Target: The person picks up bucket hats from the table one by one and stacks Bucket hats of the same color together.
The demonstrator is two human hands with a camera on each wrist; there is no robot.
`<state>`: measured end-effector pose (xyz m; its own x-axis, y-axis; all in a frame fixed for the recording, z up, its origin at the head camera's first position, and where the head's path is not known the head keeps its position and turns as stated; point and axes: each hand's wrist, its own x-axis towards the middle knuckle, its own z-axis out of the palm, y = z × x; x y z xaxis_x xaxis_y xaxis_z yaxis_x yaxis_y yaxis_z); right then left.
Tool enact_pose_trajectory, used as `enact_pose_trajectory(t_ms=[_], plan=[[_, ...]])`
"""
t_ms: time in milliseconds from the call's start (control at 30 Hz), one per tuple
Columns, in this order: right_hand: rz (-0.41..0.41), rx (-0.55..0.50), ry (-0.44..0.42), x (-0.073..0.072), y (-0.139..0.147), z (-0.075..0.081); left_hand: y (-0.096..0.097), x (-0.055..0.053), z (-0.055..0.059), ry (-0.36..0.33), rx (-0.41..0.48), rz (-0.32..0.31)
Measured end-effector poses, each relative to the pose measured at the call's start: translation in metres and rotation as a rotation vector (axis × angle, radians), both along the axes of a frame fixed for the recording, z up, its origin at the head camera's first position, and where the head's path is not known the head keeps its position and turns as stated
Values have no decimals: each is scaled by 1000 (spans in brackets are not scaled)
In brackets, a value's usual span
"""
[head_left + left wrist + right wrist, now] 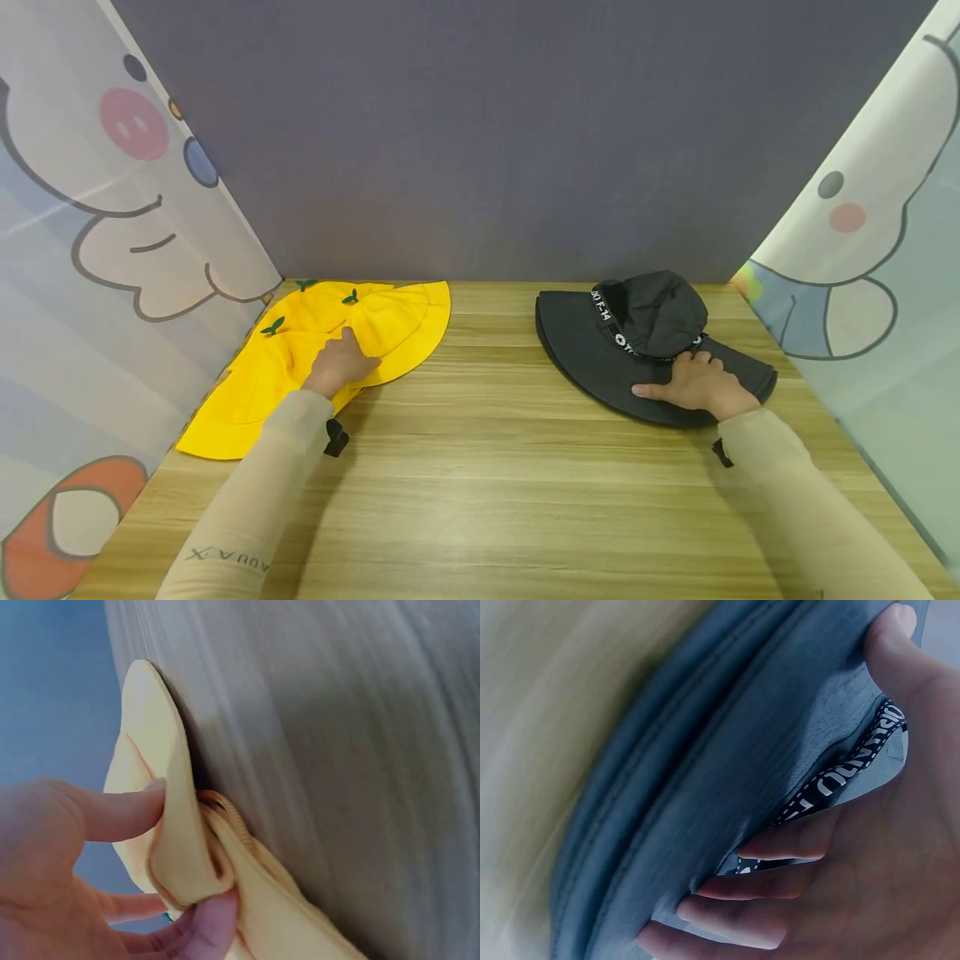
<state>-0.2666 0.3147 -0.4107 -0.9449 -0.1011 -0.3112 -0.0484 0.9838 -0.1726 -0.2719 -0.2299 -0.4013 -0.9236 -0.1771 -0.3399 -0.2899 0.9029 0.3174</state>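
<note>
Table (517, 483) wood runs nearer than the black hat (652, 321). Left sleeve (243, 500) crosses it well left of the black hat; right sleeve (810, 508) comes in at the hat's near right side. Both block the near part. Black clip (336, 437) at left wrist, left of the black hat; black strap (722, 452) at right wrist, just nearer than its brim.

Right hand (701, 385) lies on the black hat's brim: thumb spread away, fingers extended to the base of the crown, not clenched. Brim edge is layered; can't tell if that's a second hat.

Left hand (341, 362) is well left of the black hat, on the yellow hats (397, 329). Thumb against a brim, fingertips on cloth; can't tell if it pinches. Three yellow hats overlap, each with a green sprout (350, 297).

Room: wood gap between black hat and yellow hats. Black hat's brim nearly reaches the right edge, right panel (900, 408) just beyond. Left panel (45, 275) borders the yellow hats' far side from the black hat. Grey panel (487, 142) blocks the back, right behind the black hat.
</note>
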Motion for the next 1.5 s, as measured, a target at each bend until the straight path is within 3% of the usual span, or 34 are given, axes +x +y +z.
enact_pose_trajectory(t_ms=[133, 500, 767, 967, 1200, 1367, 1500], plan=[[-4, 4, 3, -5, 7, -1, -4, -1, 1, -20, 63, 14], [-35, -41, 7, -20, 27, -3, -9, -4, -1, -50, 104, 11], [-24, -112, 26, -28, 45, -8, -6, -9, -4, -3, 82, -18], [-11, -83, 51, -27, 48, -5, -3, -9, -5, 52, 95, -43], [-51, -37, 87, -14, 23, 10, -3, -9, -7, 104, 124, -74], [-52, -33, 244, -8, -14, 18, -3, -11, -11, 108, 124, -73], [-4, -81, 339, -13, -40, 22, -3, -12, -13, 109, 122, -71]])
